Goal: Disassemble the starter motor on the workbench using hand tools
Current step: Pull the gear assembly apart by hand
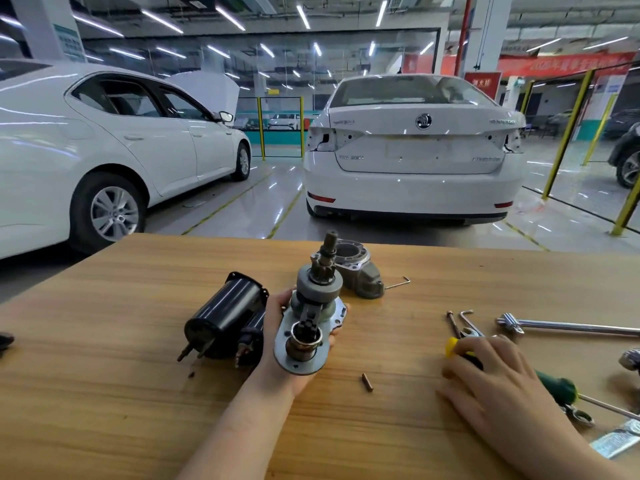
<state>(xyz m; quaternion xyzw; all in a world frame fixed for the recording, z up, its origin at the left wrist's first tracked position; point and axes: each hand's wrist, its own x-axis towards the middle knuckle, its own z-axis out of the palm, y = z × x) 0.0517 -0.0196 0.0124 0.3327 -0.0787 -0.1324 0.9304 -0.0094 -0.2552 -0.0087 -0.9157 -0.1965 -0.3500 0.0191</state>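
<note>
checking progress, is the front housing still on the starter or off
Off. The grey housing lies by itself on the bench, while the left hand holds the gear and shaft assembly bare.

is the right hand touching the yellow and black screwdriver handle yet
Touching. In the head view the right hand lies over the screwdriver handle on the workbench, fingers covering its black grip with no gap; only the yellow end pokes out.

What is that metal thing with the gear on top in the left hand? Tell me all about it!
The drive assembly is grey metal: a flat plate at the bottom, a round drum above it, and a small toothed gear on a dark shaft pointing up and away. A brownish ring sits on the plate's near end. The left hand holds it from underneath, tilted, above the wooden workbench.
</note>
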